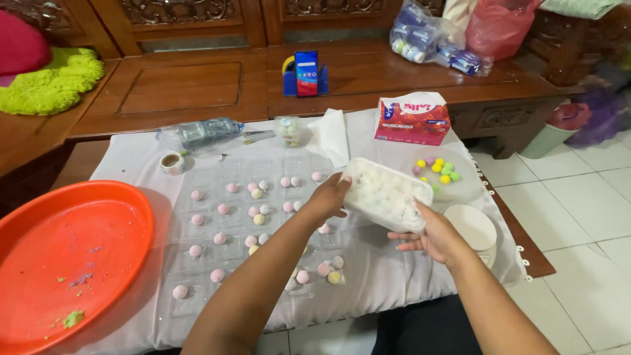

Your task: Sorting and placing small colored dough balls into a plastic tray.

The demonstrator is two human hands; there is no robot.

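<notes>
orange tray (72,256) cut off at left edge, white container's (388,192) contents blurred, phone (306,72) screen illegible

So it's a low table (394,276) covered with a thin white cloth (131,164). A big round orange plastic tray (66,263) takes up the left end. The middle is laid out with clear plastic cup moulds (217,210) holding small pink, white and yellow dough balls (222,209). Along the back edge: a small roll of tape (172,162), a crumpled clear plastic bag (200,133), a folded white tissue (330,135) and a red and white tissue pack (413,118). On the right, a clear round lid with coloured balls (439,172) and a white round lid (473,227).
</notes>
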